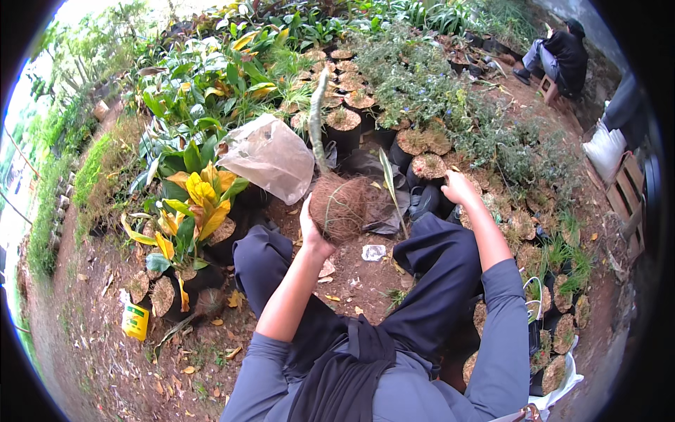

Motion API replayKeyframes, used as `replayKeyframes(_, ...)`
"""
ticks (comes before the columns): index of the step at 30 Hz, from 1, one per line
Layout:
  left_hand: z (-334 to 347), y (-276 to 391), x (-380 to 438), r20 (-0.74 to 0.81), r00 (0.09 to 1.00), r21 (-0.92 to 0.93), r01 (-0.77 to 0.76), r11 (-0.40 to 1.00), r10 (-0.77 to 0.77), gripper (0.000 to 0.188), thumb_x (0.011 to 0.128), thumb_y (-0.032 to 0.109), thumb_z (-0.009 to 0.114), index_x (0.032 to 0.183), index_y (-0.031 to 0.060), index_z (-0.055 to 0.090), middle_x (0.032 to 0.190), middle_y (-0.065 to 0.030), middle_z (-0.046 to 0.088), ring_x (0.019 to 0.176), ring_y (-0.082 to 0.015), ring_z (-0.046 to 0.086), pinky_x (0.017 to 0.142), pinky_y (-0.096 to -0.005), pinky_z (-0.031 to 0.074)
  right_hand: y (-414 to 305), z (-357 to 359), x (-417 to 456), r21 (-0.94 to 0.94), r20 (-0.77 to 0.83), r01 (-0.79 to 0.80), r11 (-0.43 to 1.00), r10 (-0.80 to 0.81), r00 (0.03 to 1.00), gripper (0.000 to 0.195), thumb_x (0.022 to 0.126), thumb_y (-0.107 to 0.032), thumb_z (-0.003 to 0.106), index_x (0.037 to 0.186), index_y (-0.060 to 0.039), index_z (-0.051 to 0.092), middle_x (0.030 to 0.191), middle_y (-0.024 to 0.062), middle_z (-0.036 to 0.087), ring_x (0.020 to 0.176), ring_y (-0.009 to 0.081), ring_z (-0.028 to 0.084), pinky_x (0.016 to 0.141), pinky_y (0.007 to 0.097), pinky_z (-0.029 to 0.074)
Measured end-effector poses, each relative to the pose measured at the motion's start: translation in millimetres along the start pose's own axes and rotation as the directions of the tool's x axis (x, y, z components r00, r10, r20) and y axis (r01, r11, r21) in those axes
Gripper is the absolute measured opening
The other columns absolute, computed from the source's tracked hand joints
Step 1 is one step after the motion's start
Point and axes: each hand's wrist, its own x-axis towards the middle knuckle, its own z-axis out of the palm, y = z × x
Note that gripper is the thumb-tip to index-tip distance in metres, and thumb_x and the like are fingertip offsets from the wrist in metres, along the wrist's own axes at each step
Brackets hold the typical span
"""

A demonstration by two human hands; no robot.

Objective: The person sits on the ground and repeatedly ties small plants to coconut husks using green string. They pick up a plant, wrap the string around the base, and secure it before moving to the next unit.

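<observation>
My left hand [315, 229] holds a brown, fibre-wrapped root ball [340, 208] from its left side and below. A long mottled snake plant leaf [317, 116] rises from the top of the ball. My right hand [457, 188] is closed at the rim of a pot topped with light brown mulch [428, 166]; whether its fingers pinch anything is too small to tell. Between my hands a slim variegated leaf [389, 182] stands in front of crumpled dark plastic [377, 216]. A translucent plastic bag [269, 155] lies behind my left hand, over leafy plants.
Mulch-topped pots [343, 120] stand ahead and at the right. Yellow-leaved plants [203, 200] and a yellow container [135, 320] are at the left. A small clear plastic piece [374, 252] lies between my legs. Another person [567, 58] sits at the upper right, near a wooden crate [626, 195].
</observation>
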Motion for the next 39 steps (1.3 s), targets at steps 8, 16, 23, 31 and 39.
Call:
replayKeyframes(8, -16, 11, 1, -0.008, 0.994, 0.009, -0.105, 0.994, 0.105, 0.052, 0.093, 0.038, 0.031, 0.125, 0.0006, 0.047, 0.122, -0.0179, 0.054, 0.11, -0.0331, 0.054, 0.095, -0.0496, 0.044, -63, 21, -11, 0.244, -0.039, 0.387, 0.889, -0.39, 0.92, 0.042, 0.071, -0.023, 0.068, 0.109, -0.0058, 0.063, 0.108, 0.015, 0.064, 0.1, 0.0289, 0.062, 0.089, 0.0354, 0.047)
replayKeyframes(16, -23, 23, -5, -0.058, 0.99, -0.001, -0.128, 0.992, 0.127, 0.051, 0.092, 0.044, 0.037, 0.123, 0.0052, 0.049, 0.119, -0.0149, 0.057, 0.107, -0.0312, 0.057, 0.093, -0.0488, 0.045, -142, 134, -6, 0.916, 0.319, -0.393, 0.079, -0.739, 0.593, 0.018, 0.092, -0.021, 0.056, 0.094, -0.004, 0.057, 0.064, -0.0021, 0.047, 0.058, 0.0089, 0.048, 0.058, 0.0249, 0.045)
replayKeyframes(23, -25, 26, 1, -0.093, 0.977, -0.004, -0.191, 0.982, 0.189, 0.05, 0.091, 0.045, 0.039, 0.12, 0.006, 0.051, 0.114, -0.0123, 0.059, 0.102, -0.0299, 0.058, 0.089, -0.0477, 0.047, -120, 254, 20, 0.517, 0.012, 0.172, 0.838, -0.208, 0.978, 0.052, 0.082, -0.031, 0.067, 0.122, -0.0012, 0.054, 0.094, 0.0118, 0.064, 0.07, 0.0187, 0.059, 0.062, 0.028, 0.049)
replayKeyframes(31, -24, 19, 2, -0.134, 0.968, 0.013, -0.211, 0.977, 0.21, 0.051, 0.092, 0.046, 0.036, 0.122, 0.0064, 0.049, 0.119, -0.0114, 0.057, 0.108, -0.0278, 0.055, 0.095, -0.0459, 0.043, -167, 59, -26, 0.773, -0.568, 0.537, 0.337, -0.009, 0.823, 0.007, 0.08, -0.008, 0.065, 0.082, -0.0023, 0.062, 0.079, 0.0017, 0.058, 0.069, 0.0088, 0.054, 0.063, 0.0237, 0.043)
replayKeyframes(39, -20, 2, 7, -0.061, 0.969, 0.12, -0.229, 0.966, 0.238, 0.051, 0.095, 0.043, 0.028, 0.123, 0.0067, 0.048, 0.118, -0.0117, 0.058, 0.107, -0.0263, 0.057, 0.093, -0.0434, 0.045, -206, 0, -113, 0.113, -0.532, 0.808, 0.579, -0.651, 0.541, 0.012, 0.073, -0.018, 0.07, 0.08, -0.0086, 0.066, 0.1, 0.0056, 0.054, 0.094, 0.0224, 0.052, 0.083, 0.0366, 0.036)
